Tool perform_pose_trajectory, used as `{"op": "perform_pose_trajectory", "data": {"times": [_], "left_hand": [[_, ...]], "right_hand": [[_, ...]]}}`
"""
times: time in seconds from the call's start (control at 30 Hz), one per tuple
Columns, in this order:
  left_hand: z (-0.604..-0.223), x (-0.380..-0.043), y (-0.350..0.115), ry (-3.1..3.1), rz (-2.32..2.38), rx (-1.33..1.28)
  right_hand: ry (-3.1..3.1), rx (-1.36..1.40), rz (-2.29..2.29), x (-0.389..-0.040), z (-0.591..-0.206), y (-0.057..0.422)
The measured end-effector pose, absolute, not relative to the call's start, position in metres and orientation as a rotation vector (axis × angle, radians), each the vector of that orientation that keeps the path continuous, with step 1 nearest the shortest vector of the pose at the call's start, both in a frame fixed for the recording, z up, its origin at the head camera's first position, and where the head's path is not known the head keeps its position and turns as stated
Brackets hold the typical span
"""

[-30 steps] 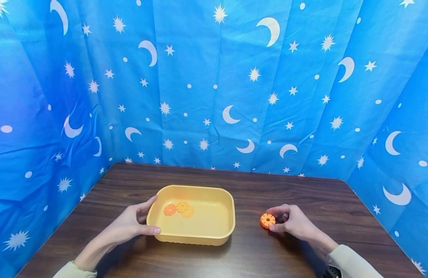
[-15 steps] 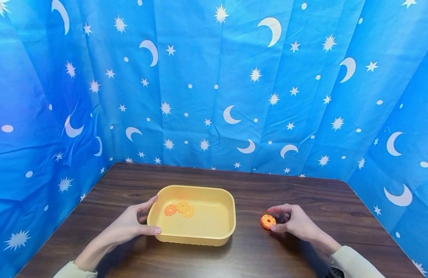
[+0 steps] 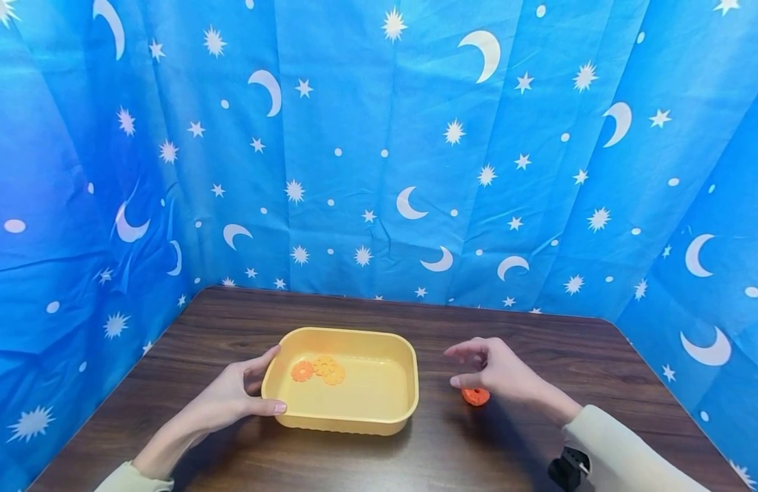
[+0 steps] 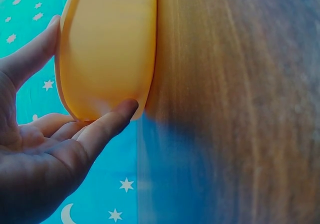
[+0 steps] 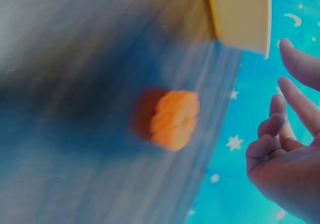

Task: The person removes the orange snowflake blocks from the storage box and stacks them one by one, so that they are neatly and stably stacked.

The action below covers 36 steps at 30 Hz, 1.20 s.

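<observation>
My left hand grips the left end of a yellow plastic tray, thumb on the near corner and fingers along the far side. Inside the tray lie one orange flower-shaped disc and two yellow ones, overlapping. On the table to the right stands a short stack of orange notched discs, partly covered by my right hand in the head view. That hand hovers above it, thumb and index finger apart. The right wrist view shows the disc stack standing apart from the fingers.
The dark wood-grain table has a blue curtain with moons and stars behind it and at both sides. A black watch sits on the right wrist. A strip of table lies between the tray and the disc stack.
My right hand has let go of the orange disc stack and moved up and left over it. The stack stays in place. My left hand keeps its hold on the tray.
</observation>
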<state>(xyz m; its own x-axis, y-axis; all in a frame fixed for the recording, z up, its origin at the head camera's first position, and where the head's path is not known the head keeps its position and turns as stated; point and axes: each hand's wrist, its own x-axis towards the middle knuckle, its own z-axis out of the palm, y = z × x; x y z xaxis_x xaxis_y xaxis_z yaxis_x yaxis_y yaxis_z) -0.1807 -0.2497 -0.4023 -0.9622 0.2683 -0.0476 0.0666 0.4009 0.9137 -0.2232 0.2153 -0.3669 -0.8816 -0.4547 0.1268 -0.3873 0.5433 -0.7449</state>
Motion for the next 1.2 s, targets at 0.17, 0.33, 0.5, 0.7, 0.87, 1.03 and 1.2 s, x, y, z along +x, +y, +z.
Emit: {"op": "perform_pose_trajectory", "data": {"times": [0.17, 0.33, 0.5, 0.7, 0.87, 1.03, 1.2], "left_hand": [[-0.402, -0.181, -0.250, 2.469, 1.592, 0.288], [-0.402, -0.181, -0.251, 2.469, 1.588, 0.294], [-0.402, -0.181, -0.252, 2.468, 1.592, 0.296], [-0.402, -0.182, -0.252, 2.453, 1.613, 0.304], [-0.402, -0.183, -0.251, 2.455, 1.617, 0.313], [-0.402, -0.183, -0.251, 2.467, 1.601, 0.304], [-0.402, -0.183, -0.252, 2.475, 1.585, 0.286]], "right_hand": [[2.666, -0.854, -1.213, -0.232, -0.348, 0.189], [2.632, -0.914, -1.163, -0.243, -0.337, 0.157], [2.594, -0.982, -1.093, -0.257, -0.336, 0.124], [2.524, -1.054, -1.054, -0.267, -0.349, 0.086], [2.465, -1.056, -1.067, -0.271, -0.368, 0.064], [2.454, -1.014, -1.063, -0.273, -0.381, 0.052], [2.416, -0.954, -1.094, -0.273, -0.390, 0.044]]}}
